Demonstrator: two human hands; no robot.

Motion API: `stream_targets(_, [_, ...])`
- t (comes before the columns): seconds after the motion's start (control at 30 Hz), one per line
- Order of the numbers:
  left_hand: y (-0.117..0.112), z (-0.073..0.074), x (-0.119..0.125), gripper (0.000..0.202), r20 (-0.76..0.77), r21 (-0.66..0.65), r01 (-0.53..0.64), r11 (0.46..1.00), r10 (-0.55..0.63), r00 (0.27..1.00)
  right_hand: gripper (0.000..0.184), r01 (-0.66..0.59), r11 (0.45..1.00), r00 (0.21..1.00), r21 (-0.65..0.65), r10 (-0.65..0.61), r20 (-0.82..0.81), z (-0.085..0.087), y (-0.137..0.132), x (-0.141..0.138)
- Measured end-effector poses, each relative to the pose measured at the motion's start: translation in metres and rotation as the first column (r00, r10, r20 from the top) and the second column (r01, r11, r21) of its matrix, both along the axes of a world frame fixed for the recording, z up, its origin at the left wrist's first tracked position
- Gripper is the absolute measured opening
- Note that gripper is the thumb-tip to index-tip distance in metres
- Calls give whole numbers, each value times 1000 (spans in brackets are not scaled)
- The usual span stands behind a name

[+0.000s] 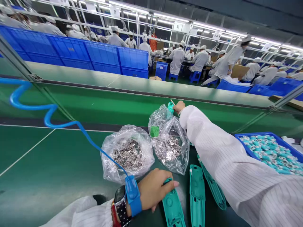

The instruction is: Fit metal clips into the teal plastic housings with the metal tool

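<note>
My left hand (155, 187), wearing a blue wrist strap and a watch, is closed on the upper end of a teal plastic shell (174, 209) at the front of the bench. Stretched far forward, my right hand (180, 106) grips a teal plastic part (170, 107) over the green belt, behind the bags; its exact kind is unclear. A second teal shell (197, 192) lies just right of the held one, and another shell (219, 194) is partly hidden under my right sleeve. Two clear bags of small metal parts, a left bag (129, 154) and a right bag (168, 148), stand between my hands.
A blue tray (243, 142) of small teal-and-white parts sits at the right. The blue coiled cord (82, 129) runs from the wrist strap to the upper left. Stacked blue crates (101, 58) and several seated workers in white are beyond the belt (113, 107).
</note>
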State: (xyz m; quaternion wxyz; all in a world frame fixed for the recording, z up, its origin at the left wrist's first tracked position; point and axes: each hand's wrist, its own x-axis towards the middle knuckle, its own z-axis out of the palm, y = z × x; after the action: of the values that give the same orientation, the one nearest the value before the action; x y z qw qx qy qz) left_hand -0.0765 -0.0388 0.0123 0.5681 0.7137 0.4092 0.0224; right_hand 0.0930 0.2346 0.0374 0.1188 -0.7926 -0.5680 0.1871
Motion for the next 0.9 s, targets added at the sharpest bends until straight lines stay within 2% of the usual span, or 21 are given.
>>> stream_targets(0.1, [1, 3, 0, 42, 1, 23, 12, 1000, -12, 1000, 24, 2, 998, 999, 69, -6, 46, 31, -10, 34])
stream_targets(0.17, [2, 3, 0, 42, -6, 18, 22, 1000, -22, 1000, 20, -53, 993, 996, 107, 46, 70, 55, -29, 57])
stream_targets(0.23, [3, 2, 1, 42, -16, 20, 22, 1000, -22, 1000, 18, -141, 984, 988, 106, 134, 71, 75, -61, 69])
stream_targets(0.3, [2, 4, 1, 42, -27, 37, 36, 999, -35, 999, 22, -238, 969, 971, 67, 237, 26, 83, -107, 67])
stream_targets(0.33, [1, 6, 0, 42, -35, 44, 57, 997, -55, 998, 34, -304, 952, 952, 42, 305, -27, 82, -134, 61])
stream_targets(0.4, [-5, 9, -1, 41, -65, 41, 118, 992, -116, 991, 52, -485, 874, 851, 33, 481, -210, 71, -188, 43])
stream_targets(0.5, [-18, 12, -4, 37, -85, 72, 219, 973, -212, 973, 56, -674, 738, 708, -31, 633, -313, 41, -253, 13])
stream_targets(0.57, [-26, 10, -7, 35, -71, 135, 271, 953, -264, 962, 55, -724, 689, 672, -40, 690, -267, 22, -276, -4])
stream_targets(0.63, [-33, 8, -9, 36, -70, 176, 311, 934, -303, 950, 54, -731, 681, 674, -48, 709, -206, 8, -284, -13])
stream_targets(0.7, [-35, 8, -11, 37, -88, 141, 332, 933, -322, 943, 54, -720, 690, 690, -69, 703, -169, 2, -283, -17])
stream_targets(0.83, [-31, 13, -13, 33, -43, -23, 334, 942, -334, 941, 53, -711, 694, 703, -112, 701, -120, 1, -274, -16])
stream_targets(0.9, [-29, 17, -13, 32, -20, -57, 332, 941, -334, 942, 54, -713, 689, 701, -128, 707, -98, 1, -270, -15])
